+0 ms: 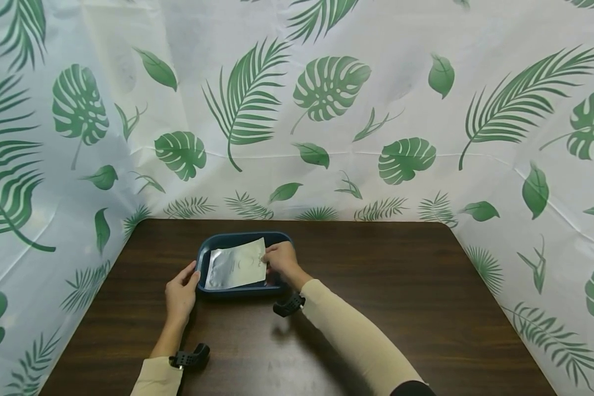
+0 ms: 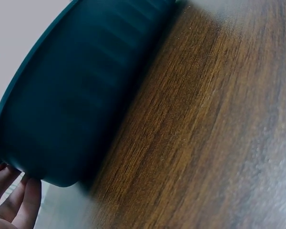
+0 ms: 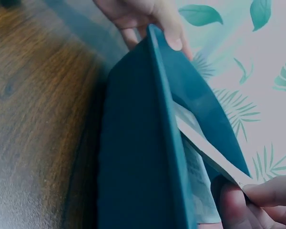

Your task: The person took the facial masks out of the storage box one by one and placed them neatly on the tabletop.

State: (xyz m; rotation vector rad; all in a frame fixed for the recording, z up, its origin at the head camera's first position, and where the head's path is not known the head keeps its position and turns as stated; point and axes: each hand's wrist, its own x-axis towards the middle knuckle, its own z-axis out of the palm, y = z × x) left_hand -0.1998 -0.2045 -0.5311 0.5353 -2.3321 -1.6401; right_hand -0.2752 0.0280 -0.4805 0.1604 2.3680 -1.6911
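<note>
W/ L hand (image 1: 180, 296) fingers gripping tray (image 1: 227, 293) at its L end & R hand (image 1: 283, 260) fingers pinching R edge of packet (image 1: 238, 265) tilted in tray, best steady tray on surface (image 1: 401, 297) & move packet slowly w/o creasing it.

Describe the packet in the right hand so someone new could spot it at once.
On the dark wood-grain table, find the blue tray gripped at its left end by the left hand. In it, a flat packet is pinched near its right edge by the right hand. Its pale, part-silvery, part-cream face sets it apart from the dark tray.
</note>
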